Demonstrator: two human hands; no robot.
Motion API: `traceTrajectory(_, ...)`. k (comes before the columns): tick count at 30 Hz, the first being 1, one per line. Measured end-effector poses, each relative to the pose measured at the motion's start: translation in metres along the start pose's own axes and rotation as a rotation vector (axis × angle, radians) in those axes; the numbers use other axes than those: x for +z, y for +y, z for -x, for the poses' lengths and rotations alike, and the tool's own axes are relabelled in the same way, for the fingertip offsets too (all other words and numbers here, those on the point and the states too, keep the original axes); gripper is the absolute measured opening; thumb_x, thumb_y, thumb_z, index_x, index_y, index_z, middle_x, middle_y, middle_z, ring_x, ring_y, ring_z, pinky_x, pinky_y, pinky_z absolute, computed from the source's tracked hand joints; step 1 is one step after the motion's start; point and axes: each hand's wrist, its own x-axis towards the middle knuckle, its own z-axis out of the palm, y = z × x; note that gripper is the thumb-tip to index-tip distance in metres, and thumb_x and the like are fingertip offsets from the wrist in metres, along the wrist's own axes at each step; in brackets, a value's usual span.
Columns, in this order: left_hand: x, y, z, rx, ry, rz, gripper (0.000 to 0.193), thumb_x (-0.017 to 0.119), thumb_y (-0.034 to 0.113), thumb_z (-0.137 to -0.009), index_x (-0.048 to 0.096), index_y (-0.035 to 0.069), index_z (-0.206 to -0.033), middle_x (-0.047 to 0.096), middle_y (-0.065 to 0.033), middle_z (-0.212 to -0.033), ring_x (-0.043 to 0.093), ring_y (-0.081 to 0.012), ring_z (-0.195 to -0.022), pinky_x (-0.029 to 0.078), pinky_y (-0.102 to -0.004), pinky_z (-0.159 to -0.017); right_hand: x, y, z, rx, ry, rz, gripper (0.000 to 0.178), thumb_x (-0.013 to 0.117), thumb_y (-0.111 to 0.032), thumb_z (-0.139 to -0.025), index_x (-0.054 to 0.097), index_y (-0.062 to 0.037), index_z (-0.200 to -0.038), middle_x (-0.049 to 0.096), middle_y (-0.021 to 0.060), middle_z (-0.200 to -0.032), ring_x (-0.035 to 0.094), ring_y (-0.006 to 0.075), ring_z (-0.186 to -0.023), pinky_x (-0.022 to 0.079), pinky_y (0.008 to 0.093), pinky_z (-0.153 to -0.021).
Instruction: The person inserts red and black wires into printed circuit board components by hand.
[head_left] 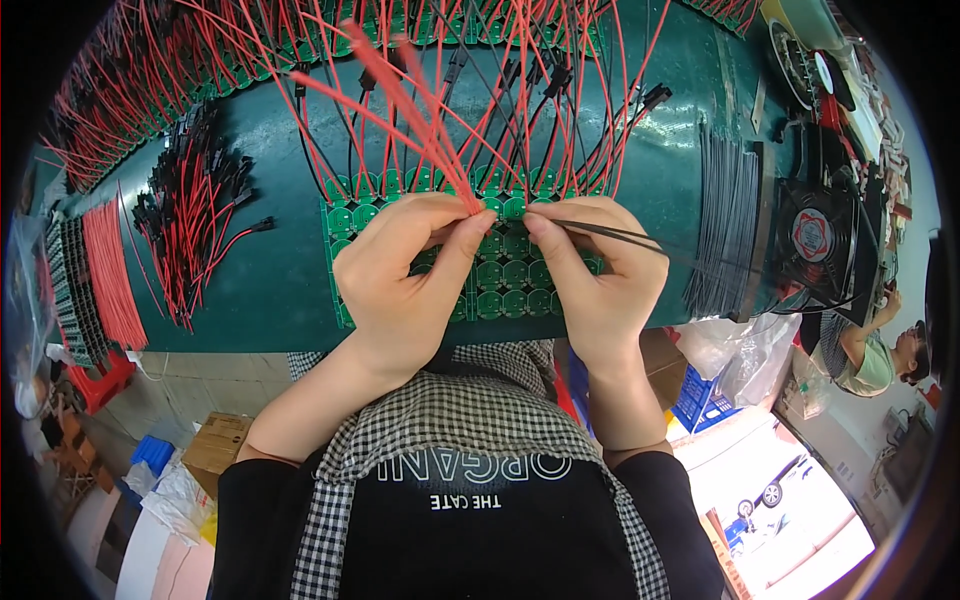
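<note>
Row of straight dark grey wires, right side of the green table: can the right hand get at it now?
Likely yes: the wire row lies rightward of the right hand, nothing solid apparent between. But that hand pinches thin black wires, so probably must release them first.

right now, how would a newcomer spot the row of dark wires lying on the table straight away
Start with the dark green table and follow it rightward past the right hand. Stop just left of the black fan. Unlike the few black strands pinched in that hand, the row of dark wires lies flat, packed side by side.
</note>
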Motion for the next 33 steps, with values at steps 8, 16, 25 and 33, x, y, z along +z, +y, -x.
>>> traceTrajectory(8, 0.001, 0.000, -0.001, 0.022, -0.008, -0.049, 0.009, 0.071, -0.005, -0.076, 0.064, -0.005, -0.081, 0.065, -0.0112, -0.076, 0.064, -0.0156, -0.063, 0.052, -0.0245, -0.057, -0.001, 0.001, 0.000, -0.006, 0.000, 0.034, 0.009, 0.071, 0.000, -0.075, 0.070, 0.0003, -0.084, 0.067, 0.0109, -0.081, 0.065, 0.0195, -0.072, 0.052, 0.0279, -0.063)
traceTrajectory(16, 0.001, 0.001, 0.000, 0.010, 0.006, -0.062, 0.009, 0.071, -0.004, -0.075, 0.064, -0.005, -0.081, 0.066, -0.0115, -0.077, 0.064, -0.0168, -0.063, 0.052, -0.0250, -0.057, 0.000, 0.002, -0.001, -0.084, -0.028, 0.085, 0.009, 0.071, 0.001, -0.075, 0.070, 0.0003, -0.083, 0.067, 0.0097, -0.080, 0.065, 0.0206, -0.071, 0.052, 0.0282, -0.062)
traceTrajectory(25, 0.003, 0.006, -0.008, 0.083, -0.103, -0.193, 0.015, 0.069, -0.002, -0.078, 0.066, -0.004, -0.092, 0.067, -0.0110, -0.083, 0.066, -0.0165, -0.073, 0.053, -0.0254, -0.064, 0.004, -0.006, -0.013, -0.175, -0.074, 0.263, 0.011, 0.070, 0.002, -0.075, 0.065, 0.0032, -0.084, 0.067, 0.0112, -0.082, 0.064, 0.0204, -0.067, 0.051, 0.0279, -0.061)
traceTrajectory(33, 0.000, 0.008, -0.006, -0.200, -0.133, -0.022, 0.012, 0.065, -0.005, -0.083, 0.064, -0.006, -0.095, 0.067, -0.0086, -0.086, 0.066, -0.0130, -0.079, 0.053, -0.0227, -0.071, 0.003, -0.002, -0.008, -0.238, -0.013, 0.265, 0.014, 0.070, -0.001, -0.075, 0.065, 0.0008, -0.088, 0.065, 0.0114, -0.079, 0.064, 0.0238, -0.066, 0.050, 0.0312, -0.056)
